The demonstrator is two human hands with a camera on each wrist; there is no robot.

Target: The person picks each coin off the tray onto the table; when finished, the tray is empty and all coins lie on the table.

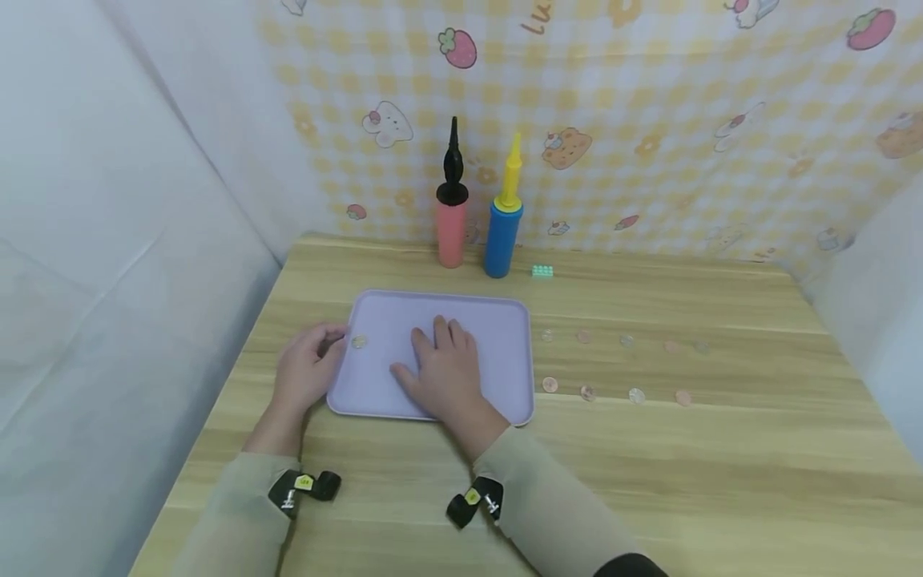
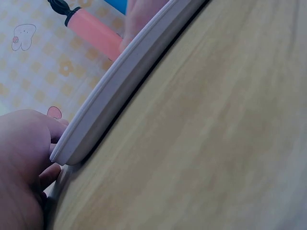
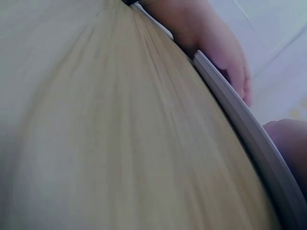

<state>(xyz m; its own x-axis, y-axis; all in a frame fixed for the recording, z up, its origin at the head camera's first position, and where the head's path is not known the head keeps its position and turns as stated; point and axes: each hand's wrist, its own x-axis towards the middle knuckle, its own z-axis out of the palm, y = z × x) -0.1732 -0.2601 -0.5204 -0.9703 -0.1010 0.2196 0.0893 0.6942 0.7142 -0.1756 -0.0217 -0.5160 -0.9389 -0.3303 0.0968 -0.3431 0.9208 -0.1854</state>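
Wood-grain table [image 1: 721,481]; right hand [image 1: 443,373] flat on smooth lilac tray [image 1: 505,320].

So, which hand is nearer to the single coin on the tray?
Left. The left hand is at the tray's left edge, right beside the coin. The right hand lies flat on the tray's middle, farther from it.

The wooden table [image 1: 721,481] carries a lilac tray [image 1: 505,320]. Behind the tray stand two balloon pumps [image 1: 450,224]; to its right lie scattered coins [image 1: 634,395].
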